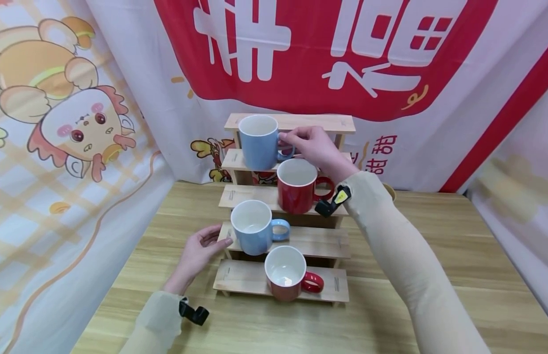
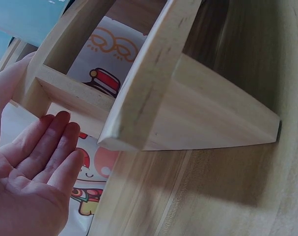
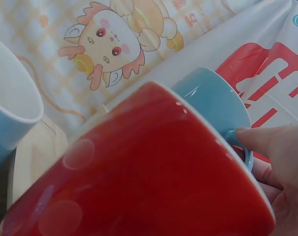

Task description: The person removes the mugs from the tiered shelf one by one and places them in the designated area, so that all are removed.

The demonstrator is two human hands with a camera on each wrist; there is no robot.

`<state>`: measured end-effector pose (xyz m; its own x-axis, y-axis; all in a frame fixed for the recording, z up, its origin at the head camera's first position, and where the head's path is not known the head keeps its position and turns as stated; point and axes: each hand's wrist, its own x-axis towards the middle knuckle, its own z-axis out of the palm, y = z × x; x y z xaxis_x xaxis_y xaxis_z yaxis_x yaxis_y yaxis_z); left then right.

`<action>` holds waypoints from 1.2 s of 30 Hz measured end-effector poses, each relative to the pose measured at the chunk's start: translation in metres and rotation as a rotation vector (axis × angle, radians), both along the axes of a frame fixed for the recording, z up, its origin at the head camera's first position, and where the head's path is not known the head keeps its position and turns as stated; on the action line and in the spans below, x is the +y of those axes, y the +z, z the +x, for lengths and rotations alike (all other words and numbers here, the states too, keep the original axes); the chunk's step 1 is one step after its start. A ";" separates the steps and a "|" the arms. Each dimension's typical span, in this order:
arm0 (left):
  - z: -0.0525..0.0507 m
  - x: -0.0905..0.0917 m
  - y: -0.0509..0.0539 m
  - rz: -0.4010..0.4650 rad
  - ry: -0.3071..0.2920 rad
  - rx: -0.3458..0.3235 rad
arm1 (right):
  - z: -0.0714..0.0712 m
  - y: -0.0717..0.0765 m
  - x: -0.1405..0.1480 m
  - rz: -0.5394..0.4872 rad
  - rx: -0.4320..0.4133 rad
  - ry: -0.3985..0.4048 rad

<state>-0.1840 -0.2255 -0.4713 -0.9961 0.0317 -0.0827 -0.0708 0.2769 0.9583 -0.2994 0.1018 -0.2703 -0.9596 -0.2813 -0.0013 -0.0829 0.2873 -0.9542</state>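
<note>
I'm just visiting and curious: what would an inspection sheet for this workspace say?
Surface: wood-grain table bearing a five-tier wooden rack.
Job's things: upper blue mug, upper red mug, lower blue mug and lower red mug, all at the rack, handles rightward; unclear whether the upper blue mug rests on its tier.
Clutter: rounded tan thing, mostly hidden behind the right sleeve.
Hands: right hand pinches the upper blue mug's handle; left hand is at the rack's left end.
Cables: nothing seen.
Surroundings: printed cloths behind and alongside.
</note>
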 end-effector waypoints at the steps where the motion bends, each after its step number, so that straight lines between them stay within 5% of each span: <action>1: 0.000 0.000 0.000 0.002 0.000 0.000 | 0.000 0.000 0.000 -0.001 0.001 -0.003; 9: 0.000 0.000 0.000 0.001 0.000 0.010 | 0.005 0.001 0.001 0.006 0.014 -0.037; 19: 0.001 0.000 0.001 -0.002 -0.006 0.007 | 0.018 0.022 0.018 -0.177 0.044 -0.054; 28: 0.002 0.000 0.000 0.004 -0.009 0.016 | 0.039 0.052 0.064 -0.305 0.042 -0.136; 36: 0.001 0.000 0.000 0.014 -0.009 0.016 | 0.060 0.051 0.124 -0.324 0.054 -0.257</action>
